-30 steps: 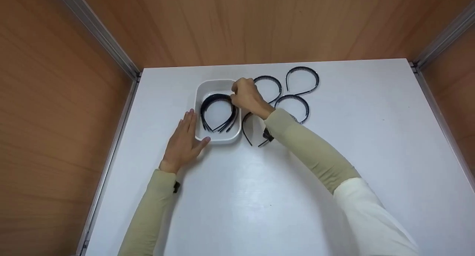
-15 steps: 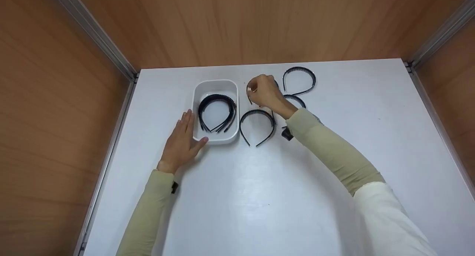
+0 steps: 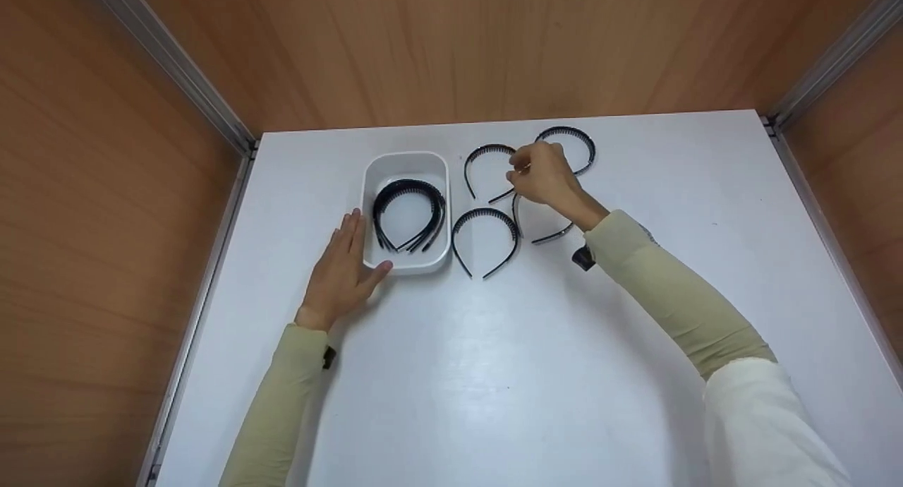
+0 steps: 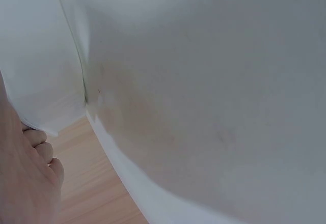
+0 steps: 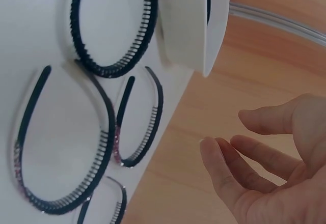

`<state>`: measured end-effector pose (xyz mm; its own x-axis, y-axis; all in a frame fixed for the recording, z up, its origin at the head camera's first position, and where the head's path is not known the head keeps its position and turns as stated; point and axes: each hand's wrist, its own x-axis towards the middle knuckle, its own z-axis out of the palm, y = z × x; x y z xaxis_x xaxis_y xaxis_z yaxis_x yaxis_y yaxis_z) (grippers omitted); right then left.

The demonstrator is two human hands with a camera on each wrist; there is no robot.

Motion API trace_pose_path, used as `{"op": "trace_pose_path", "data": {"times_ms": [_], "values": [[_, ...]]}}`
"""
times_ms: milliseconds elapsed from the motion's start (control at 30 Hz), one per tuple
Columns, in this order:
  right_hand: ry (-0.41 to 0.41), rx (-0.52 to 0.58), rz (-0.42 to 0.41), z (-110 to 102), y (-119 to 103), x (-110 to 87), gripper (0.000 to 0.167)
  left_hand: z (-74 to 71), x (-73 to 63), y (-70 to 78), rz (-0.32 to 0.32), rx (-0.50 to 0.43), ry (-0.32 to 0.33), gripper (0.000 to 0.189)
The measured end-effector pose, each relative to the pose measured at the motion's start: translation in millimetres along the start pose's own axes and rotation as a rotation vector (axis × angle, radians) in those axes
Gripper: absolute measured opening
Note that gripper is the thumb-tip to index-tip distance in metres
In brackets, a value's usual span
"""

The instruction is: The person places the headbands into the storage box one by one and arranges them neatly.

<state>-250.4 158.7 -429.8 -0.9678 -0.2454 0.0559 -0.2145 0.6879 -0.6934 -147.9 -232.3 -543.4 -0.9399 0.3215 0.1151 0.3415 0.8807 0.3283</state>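
Observation:
My left hand [image 3: 335, 279] lies with straight fingers along the left wall of a white plastic bin [image 3: 416, 268], thumb at its front corner. Inside the bin lies a stack of black toothed headbands [image 3: 379, 203]. To the right, my right hand [image 3: 552, 178] hovers above more headbands; in the right wrist view its thumb and fingers are apart and hold nothing. Under and around it are a back left headband [image 3: 467, 169], a back right headband [image 3: 592, 148] and a partly covered headband [image 3: 550, 240]. Nearest the bin lies a front headband [image 3: 518, 234].
A white table [image 3: 451, 374] carries everything. A wooden panel [image 3: 451, 49] rises behind its far edge, with side panels and metal rails [image 3: 204, 85] at left and right. Small dark devices are strapped at both wrists.
My right hand has moved right, away from the bin, over the loose headbands. The front and back left headbands have come into fuller view. The left hand stays at the bin.

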Motion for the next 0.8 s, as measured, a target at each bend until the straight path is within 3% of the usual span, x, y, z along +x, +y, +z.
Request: {"op": "trace_pose_path", "data": {"times_ms": [800], "values": [[0.056,-0.071,0.085,-27,60,-21.2,0.029,-0.4,-5.0,1.4,-0.006,-0.023,0.026,0.094]]}}
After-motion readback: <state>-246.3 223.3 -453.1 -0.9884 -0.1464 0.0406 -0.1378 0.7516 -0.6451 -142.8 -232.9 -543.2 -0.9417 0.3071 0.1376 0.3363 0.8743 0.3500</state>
